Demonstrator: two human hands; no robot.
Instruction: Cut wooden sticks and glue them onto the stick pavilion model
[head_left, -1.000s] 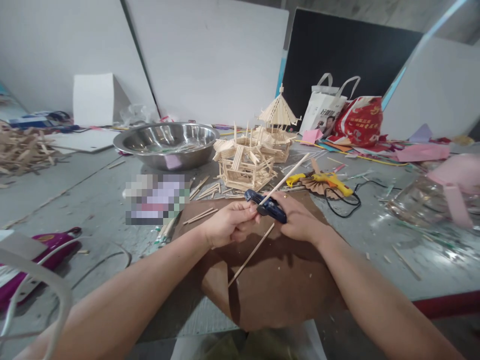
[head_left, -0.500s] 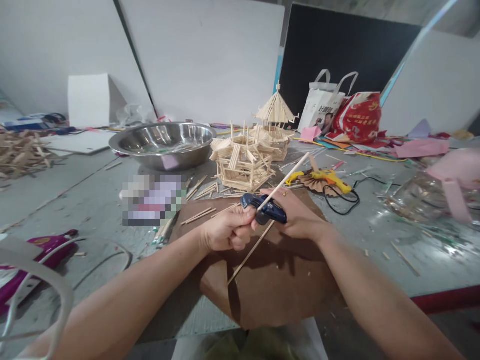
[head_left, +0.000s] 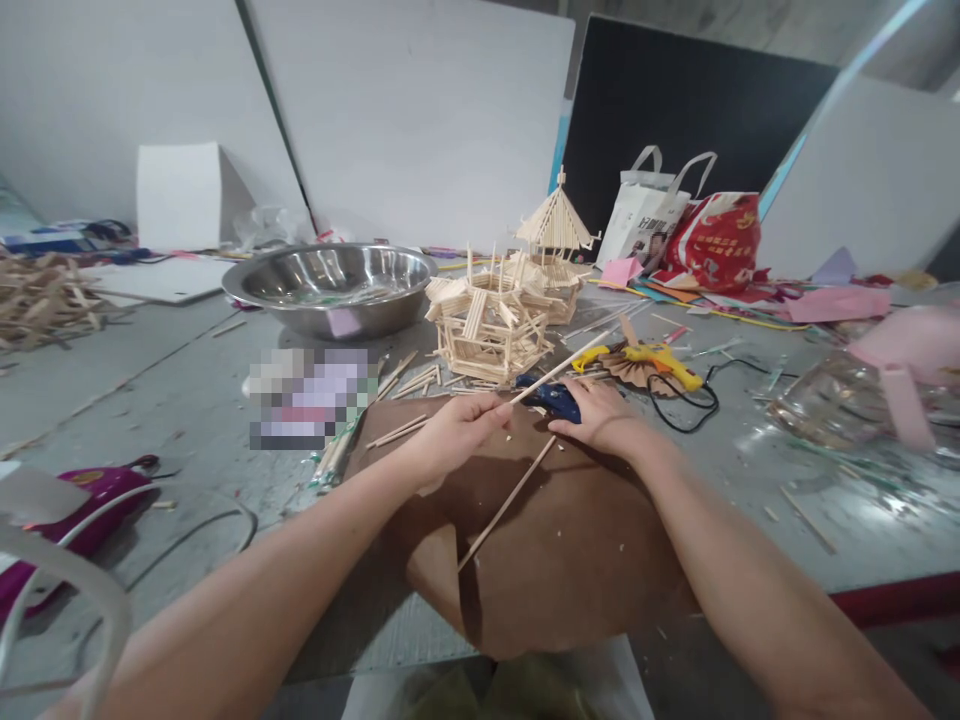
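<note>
My left hand [head_left: 469,425] pinches a thin wooden stick [head_left: 562,368], which slants up to the right. My right hand [head_left: 600,415] is low over the brown sheet, thumb and fingers around a dark blue hand tool [head_left: 553,398], whose exact kind I cannot make out. The held stick passes just above this tool. A second wooden stick [head_left: 506,505] lies on the brown sheet [head_left: 570,550] between my forearms. Just beyond my hands stands an open-topped stick model [head_left: 491,325], with a roofed stick pavilion [head_left: 556,225] behind it.
A steel basin [head_left: 330,325] sits at the back left. To the right are a yellow glue gun [head_left: 664,362] with a black cord and a clear container [head_left: 817,390]. A purple device [head_left: 90,500] with pale cables lies at left. Bags [head_left: 712,240] stand behind.
My right hand has moved down and right with the blue tool, away from the held stick. My left hand still holds the stick, now tilted flatter. Small bits have appeared on the sheet.
</note>
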